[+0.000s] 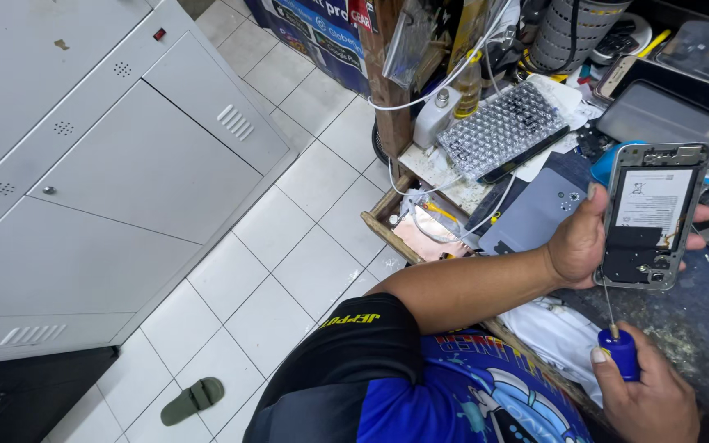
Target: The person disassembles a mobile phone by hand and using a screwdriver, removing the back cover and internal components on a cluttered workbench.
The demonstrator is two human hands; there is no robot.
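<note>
Opened phone [651, 215], flat and rectangular with rounded corners, back cover off, pale battery label above dark inner plate, metal rim around. Held upright over the speckled dark workbench [691, 328] by the left hand [578, 246], fingers curled shut around both long edges, thumb along the near side. Just below the phone, right hand [646, 398] closed round the smooth blue plastic handle of a small screwdriver [617, 340], thin steel shaft rising to touch the phone's lower edge. Left of the phone, grey flat cover [535, 215]; above that, bumpy clear studded case [502, 125]. Below the phone, crumpled white cloth [555, 332]. Far left of the phone, glossy white floor tiles [289, 271]
</note>
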